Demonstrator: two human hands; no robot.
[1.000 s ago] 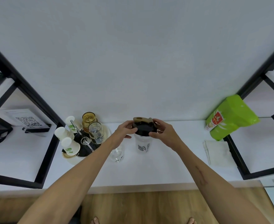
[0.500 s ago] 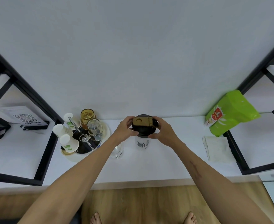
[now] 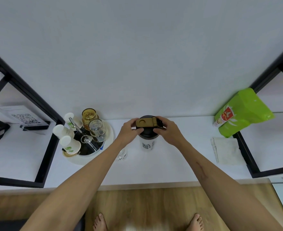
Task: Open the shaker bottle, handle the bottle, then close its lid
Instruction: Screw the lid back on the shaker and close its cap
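A shaker bottle (image 3: 147,145) with a clear body and a dark logo stands upright on the white counter (image 3: 179,164). Its black lid (image 3: 147,133) with a tan flip cap (image 3: 145,122) sits on top. My left hand (image 3: 129,130) grips the lid's left side, thumb on the lid rim. My right hand (image 3: 168,130) grips the lid's right side, fingers over the cap hinge. The cap lies flat on the lid.
A round tray (image 3: 109,134) at the left holds paper cups (image 3: 70,145), glass jars (image 3: 97,130) and tongs. A small clear glass (image 3: 122,155) stands under my left forearm. A green bag (image 3: 242,112) and a folded white cloth (image 3: 226,150) lie right. Black shelf frames flank the counter.
Both hands stayed on the lid and shifted slightly around it. The tan cap now faces the camera more fully. The view tilted a little.
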